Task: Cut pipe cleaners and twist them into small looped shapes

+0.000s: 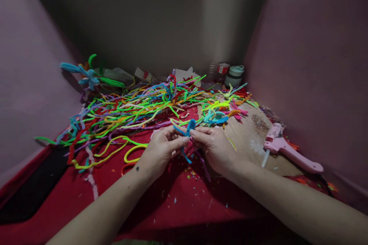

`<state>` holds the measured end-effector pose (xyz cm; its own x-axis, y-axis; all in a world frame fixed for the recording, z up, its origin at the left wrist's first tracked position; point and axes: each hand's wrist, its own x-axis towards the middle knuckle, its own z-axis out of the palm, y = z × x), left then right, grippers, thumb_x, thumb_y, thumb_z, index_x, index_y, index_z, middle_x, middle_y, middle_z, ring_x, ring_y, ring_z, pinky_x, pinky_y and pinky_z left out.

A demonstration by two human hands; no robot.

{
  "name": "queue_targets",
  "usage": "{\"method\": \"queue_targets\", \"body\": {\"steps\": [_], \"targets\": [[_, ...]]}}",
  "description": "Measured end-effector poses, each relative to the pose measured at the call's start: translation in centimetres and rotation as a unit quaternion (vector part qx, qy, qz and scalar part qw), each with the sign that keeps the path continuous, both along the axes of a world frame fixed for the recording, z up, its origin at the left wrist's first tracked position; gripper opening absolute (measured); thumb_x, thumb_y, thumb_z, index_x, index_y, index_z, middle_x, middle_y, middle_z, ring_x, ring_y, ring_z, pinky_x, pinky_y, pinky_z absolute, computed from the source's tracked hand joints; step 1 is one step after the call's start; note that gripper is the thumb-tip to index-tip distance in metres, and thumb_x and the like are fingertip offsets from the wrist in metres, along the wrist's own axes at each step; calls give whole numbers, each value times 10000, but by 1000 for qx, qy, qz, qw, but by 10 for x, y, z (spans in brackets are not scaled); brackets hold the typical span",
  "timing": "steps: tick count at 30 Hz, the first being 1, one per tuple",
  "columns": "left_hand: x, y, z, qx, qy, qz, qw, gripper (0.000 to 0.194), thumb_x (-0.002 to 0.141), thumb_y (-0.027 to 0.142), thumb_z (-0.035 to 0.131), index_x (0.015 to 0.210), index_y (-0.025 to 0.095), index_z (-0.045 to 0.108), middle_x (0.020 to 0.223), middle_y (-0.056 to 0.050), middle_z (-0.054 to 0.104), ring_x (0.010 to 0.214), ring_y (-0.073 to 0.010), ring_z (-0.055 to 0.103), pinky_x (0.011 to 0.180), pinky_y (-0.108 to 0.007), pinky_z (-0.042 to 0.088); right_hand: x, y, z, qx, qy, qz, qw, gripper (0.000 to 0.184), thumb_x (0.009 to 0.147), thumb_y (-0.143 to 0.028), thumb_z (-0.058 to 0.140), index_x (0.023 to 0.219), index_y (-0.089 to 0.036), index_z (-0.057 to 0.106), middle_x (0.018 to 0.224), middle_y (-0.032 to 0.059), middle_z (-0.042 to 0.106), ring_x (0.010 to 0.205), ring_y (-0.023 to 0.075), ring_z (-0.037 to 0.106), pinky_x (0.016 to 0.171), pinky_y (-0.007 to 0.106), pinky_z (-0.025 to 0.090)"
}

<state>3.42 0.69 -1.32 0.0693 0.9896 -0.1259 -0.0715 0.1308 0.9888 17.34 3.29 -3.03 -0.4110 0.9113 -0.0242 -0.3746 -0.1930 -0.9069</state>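
Between both hands is a blue pipe cleaner (190,125), bent into a loop at the top with loose ends pointing left and down. My left hand (161,148) pinches it from the left, thumb against fingers. From the right, my right hand (214,148) grips the same piece near the base of the loop. Just behind the hands lies a big tangle of many-coloured pipe cleaners (138,109). A purple strand (204,166) shows beneath my right hand. Scissors with a yellow handle (132,154) lie partly hidden behind my left hand.
A pink glue gun (290,151) rests on the cardboard (247,138) at right. Blue pipe-cleaner petals (89,78) stand at the back left. A lidded jar (235,75) is by the back wall. Small scraps litter the red cloth (178,214). A black strip (34,183) lies at left.
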Motion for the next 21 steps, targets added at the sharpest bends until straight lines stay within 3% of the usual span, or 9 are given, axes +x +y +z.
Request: {"method": "queue_targets", "body": {"steps": [5,9,15,21], "targets": [[-1,-2,3,25,7,13,1000,204,707,275,697,853,154,622,597,55,513,465,-38,359,427,-169,267,2,0,3,63,-48,-30,996,218,761,-301,600,603,-154,567,608,-29,482,576,91,401,576,239,331],[2,-4,7,63,57,57,995,207,672,232,714,861,170,660,624,37,587,491,-60,429,447,-174,315,0,-2,7,43,-59,-42,996,179,735,-308,625,644,-161,579,590,-36,511,536,88,423,546,235,347],[2,-6,6,131,113,76,982,84,703,213,672,776,172,668,816,-18,675,759,-149,595,694,-239,453,-2,-2,3,19,-33,-32,999,211,695,-304,671,613,-156,545,539,-43,476,487,74,389,490,228,302],[0,-7,0,174,205,86,959,48,724,212,642,764,188,652,743,-3,663,685,-137,584,622,-221,435,-2,-1,0,33,-39,-25,998,174,719,-263,626,610,-150,553,528,-47,437,494,70,365,497,233,271]]}}
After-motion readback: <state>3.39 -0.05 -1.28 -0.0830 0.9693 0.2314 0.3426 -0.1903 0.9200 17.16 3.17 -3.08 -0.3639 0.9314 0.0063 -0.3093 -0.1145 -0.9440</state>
